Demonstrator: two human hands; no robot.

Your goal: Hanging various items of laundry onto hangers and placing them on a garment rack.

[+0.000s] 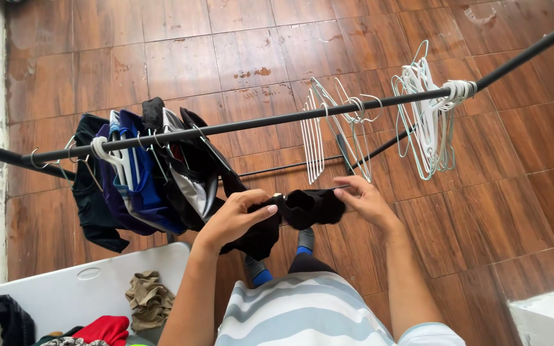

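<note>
Head view: a person stands at a long black metal clothes rail [277,120] over a brown tiled floor [226,57], both hands raised just below the rail.
Thing in hand: a small black soft fabric garment [302,211], stretched between the 2 hands, in front of the person's waist and just under the rail.
Left hand [235,218]: fingers closed on the garment's left end, thumb on top; a fold of the cloth hangs below the palm.
Right hand [363,200]: fingers pinch the garment's upper right edge; the rest of the hand is clear of the cloth.
Handling: it looks light and limp, sagging between the grips with no stiffness of its own; not fragile, not slippery by the look of the matte weave.
Where to hold: at an edge or hem on each side, as now, so the cloth stays spread; a single grip would probably let it bunch.
On the rail, left: a bunch of dark and blue clothes on hangers [142,173].
On the rail, middle and right: 2 clusters of empty white wire hangers [328,128], the right one nearer the rail's far end.
Below left: a white plastic bench [78,288] with a crumpled khaki cloth [149,298], a red garment [104,330] and a black one.
</note>
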